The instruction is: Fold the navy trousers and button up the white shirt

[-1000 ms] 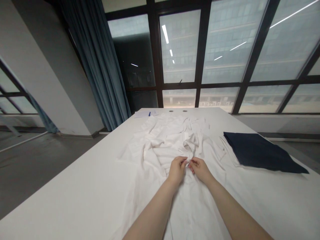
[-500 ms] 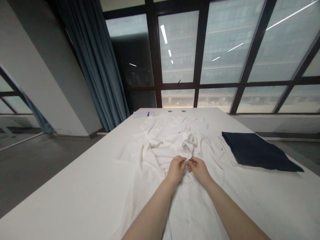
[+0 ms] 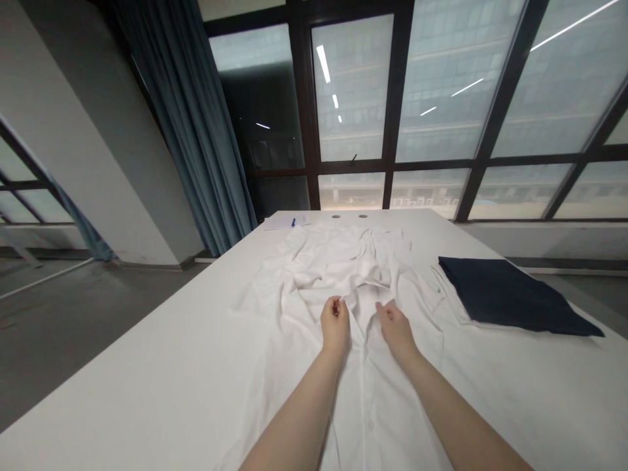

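Observation:
A white button-up shirt lies spread over the table in front of me, its far part crumpled into folds. My left hand is closed in a pinch on one front edge of the shirt near the collar. Opposite it, my right hand pinches the other front edge. Between the two hands the front parts in a V, and below that the button placket runs down toward me. A faint button shows low on the placket. The fingertips hide the exact bits of cloth they grip.
On the right of the white table lies a folded dark navy cloth on top of white fabric. A blue pen rests on paper at the far left. Two round grommets sit near the far edge, below the windows.
My hands, together at the shirt's front before, have moved apart to left and right. The front edges between them are spread open in a V.

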The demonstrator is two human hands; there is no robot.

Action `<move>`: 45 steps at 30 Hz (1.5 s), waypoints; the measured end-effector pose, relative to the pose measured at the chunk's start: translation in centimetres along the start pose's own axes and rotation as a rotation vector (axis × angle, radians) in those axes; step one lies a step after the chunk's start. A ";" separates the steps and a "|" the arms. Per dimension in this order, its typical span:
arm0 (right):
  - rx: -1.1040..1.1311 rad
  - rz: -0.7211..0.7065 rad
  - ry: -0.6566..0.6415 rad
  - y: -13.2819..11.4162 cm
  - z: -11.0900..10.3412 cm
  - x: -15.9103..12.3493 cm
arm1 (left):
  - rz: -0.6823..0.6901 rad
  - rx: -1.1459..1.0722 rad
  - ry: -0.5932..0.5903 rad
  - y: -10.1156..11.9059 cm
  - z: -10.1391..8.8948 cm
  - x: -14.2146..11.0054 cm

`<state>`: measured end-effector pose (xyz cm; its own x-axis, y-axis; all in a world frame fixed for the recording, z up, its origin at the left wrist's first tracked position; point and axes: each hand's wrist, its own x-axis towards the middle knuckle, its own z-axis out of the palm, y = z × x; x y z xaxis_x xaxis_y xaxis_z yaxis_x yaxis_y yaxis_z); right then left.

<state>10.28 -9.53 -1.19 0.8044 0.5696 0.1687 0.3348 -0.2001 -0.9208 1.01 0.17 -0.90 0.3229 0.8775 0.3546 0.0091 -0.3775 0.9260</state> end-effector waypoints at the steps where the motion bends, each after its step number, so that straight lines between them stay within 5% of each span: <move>1: -0.148 -0.014 -0.051 -0.7 0.1 -0.6 | 0.019 0.013 -0.013 0.2 -0.1 -0.1; 6: -0.497 0.053 -0.374 -3.3 -0.3 -3.0 | 0.085 0.072 -0.079 0.9 -0.7 -0.4; 10: -0.441 -0.016 -0.426 -3.7 -1.4 -4.4 | 0.110 0.146 -0.097 1.8 -1.4 -0.2; 14: -0.333 -0.177 -0.373 -2.6 -2.0 -5.9 | 0.159 0.501 -0.067 4.5 -2.1 -0.7; 20: -0.145 -0.168 -0.316 0.0 -1.5 -7.1 | 0.080 0.690 -0.685 6.1 -3.2 -5.0; 27: -0.003 -0.101 -0.348 0.8 -1.6 -7.2 | 0.175 0.493 -0.636 3.1 -3.6 -6.6; 39: 0.189 0.085 -0.550 0.0 -3.4 -6.4 | 0.147 0.359 -0.569 3.3 -3.1 -7.3; 45: 0.268 0.087 -0.533 0.5 -3.0 -6.2 | 0.209 0.296 -0.616 4.1 -3.4 -7.1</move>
<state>6.89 -15.54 -1.62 0.4435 0.8950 -0.0473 0.0879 -0.0960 -0.9915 -4.44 -6.59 0.80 0.8213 0.4839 0.3021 0.1164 -0.6606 0.7417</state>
